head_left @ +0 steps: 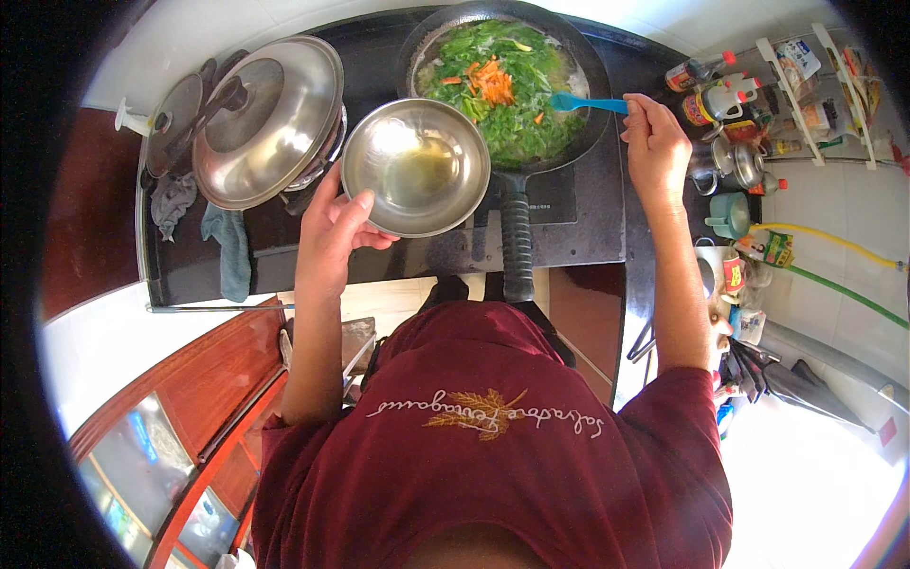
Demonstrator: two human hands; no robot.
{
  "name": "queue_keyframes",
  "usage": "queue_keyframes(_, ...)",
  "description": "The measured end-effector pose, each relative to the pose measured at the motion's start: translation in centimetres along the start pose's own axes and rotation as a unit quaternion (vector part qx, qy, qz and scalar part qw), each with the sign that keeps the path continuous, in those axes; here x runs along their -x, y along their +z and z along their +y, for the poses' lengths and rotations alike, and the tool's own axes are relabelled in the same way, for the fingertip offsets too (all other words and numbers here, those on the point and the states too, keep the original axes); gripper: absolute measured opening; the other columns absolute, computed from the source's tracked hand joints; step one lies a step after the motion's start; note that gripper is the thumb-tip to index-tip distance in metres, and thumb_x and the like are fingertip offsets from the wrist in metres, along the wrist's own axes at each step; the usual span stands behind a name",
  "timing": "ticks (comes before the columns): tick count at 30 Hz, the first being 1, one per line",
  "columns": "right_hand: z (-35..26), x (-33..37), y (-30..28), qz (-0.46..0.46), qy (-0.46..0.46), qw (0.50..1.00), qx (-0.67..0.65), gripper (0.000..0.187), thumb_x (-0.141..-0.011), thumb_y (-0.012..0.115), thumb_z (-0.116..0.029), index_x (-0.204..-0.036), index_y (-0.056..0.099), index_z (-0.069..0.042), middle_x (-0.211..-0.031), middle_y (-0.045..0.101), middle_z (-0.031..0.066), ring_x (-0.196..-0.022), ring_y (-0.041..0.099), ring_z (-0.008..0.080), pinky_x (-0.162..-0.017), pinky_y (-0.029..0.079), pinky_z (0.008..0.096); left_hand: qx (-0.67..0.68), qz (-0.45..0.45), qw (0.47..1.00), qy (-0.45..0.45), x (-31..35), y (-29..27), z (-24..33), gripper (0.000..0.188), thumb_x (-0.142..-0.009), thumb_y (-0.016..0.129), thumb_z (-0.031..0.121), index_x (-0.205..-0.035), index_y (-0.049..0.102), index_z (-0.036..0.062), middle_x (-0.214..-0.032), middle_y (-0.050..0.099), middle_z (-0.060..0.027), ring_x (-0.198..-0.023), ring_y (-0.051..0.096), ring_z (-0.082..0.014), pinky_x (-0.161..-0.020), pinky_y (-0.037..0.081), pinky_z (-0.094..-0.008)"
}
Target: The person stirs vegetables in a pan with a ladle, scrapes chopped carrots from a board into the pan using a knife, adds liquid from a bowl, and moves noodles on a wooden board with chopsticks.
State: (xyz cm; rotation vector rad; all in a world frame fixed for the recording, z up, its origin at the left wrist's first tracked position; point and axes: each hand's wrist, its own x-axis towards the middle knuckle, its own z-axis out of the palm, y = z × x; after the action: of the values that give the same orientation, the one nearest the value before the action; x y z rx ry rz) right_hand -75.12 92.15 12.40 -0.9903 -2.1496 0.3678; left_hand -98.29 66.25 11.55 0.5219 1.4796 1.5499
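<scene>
My left hand (pixel 343 214) grips the rim of a steel bowl (pixel 398 204), tilted beside the pan, with a little yellowish liquid in its bottom. A blue spoon (pixel 588 102) is pinched by its handle in my right hand (pixel 657 147); its head reaches over the food. Chopped leafy greens (pixel 531 81) in broth fill the dark frying pan (pixel 599 76), and shredded carrot (pixel 490 82) lies heaped on top. The pan's black ridged handle (pixel 516 242) points toward me. The bowl overlaps the pan's left edge in view.
At the left stands a pot with a large domed steel lid (pixel 275 133). A grey-blue cloth (pixel 225 251) hangs over the counter's front edge. Sauce bottles (pixel 706 106), a green cup (pixel 728 215) and a wall rack (pixel 791 100) line the right side.
</scene>
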Motion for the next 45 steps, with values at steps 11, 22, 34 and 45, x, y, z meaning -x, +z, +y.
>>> queue_keyframes(11, 1.9, 1.3, -0.1, 0.052, 0.110, 0.991, -0.052, 0.018, -0.087, 0.053, -0.017, -0.091, 0.064, -0.002, -0.067, 0.061, 0.0096, -0.052, 0.060, 0.0143, -0.050, 0.048, 0.0259, -0.007, -0.003, 1.000, -0.010, 0.5, 0.6, -0.4, 0.061, -0.085, 0.055, 0.019, -0.135, 0.026, 0.0007, -0.088, 0.063, -0.0149, -0.064, 0.063, -0.0191, -0.054, 0.051, -0.0255)
queue_keyframes(22, 4.9, 2.0, 0.6, 0.082, 0.276, 0.918, -0.272, 0.023, -0.089, 0.051, -0.016, -0.095, 0.061, 0.004, -0.068, 0.060, 0.0076, -0.053, 0.059, 0.0127, -0.052, 0.051, 0.0249, -0.002, -0.023, 0.999, -0.026, -0.2, 1.7, -0.8, 0.060, -0.085, 0.055, 0.019, -0.135, 0.027, 0.0011, -0.084, 0.063, -0.0134, -0.063, 0.063, -0.0187, -0.054, 0.051, -0.0258)
queue_keyframes(34, 5.9, 2.8, 0.1, 0.007, 0.452, 0.592, -0.667, 0.019, -0.092, 0.045, -0.013, -0.099, 0.054, 0.003, -0.068, 0.054, 0.0031, -0.057, 0.053, 0.0092, -0.058, 0.054, 0.0244, -0.023, -0.051, 0.998, -0.025, -3.0, 3.6, -1.3, 0.059, -0.085, 0.057, 0.020, -0.133, 0.029, 0.0021, -0.083, 0.061, -0.0125, -0.061, 0.062, -0.0174, -0.053, 0.051, -0.0258)
queue_keyframes(45, -1.3, 3.8, -0.7, -0.129, 0.417, 0.774, -0.458, 0.023, -0.086, 0.053, -0.015, -0.098, 0.060, 0.004, -0.067, 0.055, 0.0027, -0.050, 0.051, 0.0076, -0.048, 0.050, 0.0229, -0.075, -0.042, 0.993, 0.077, -4.7, 4.6, -2.0, 0.064, -0.080, 0.064, 0.013, -0.134, 0.031, 0.0038, -0.093, 0.059, -0.0115, -0.062, 0.060, -0.0115, -0.052, 0.050, -0.0225)
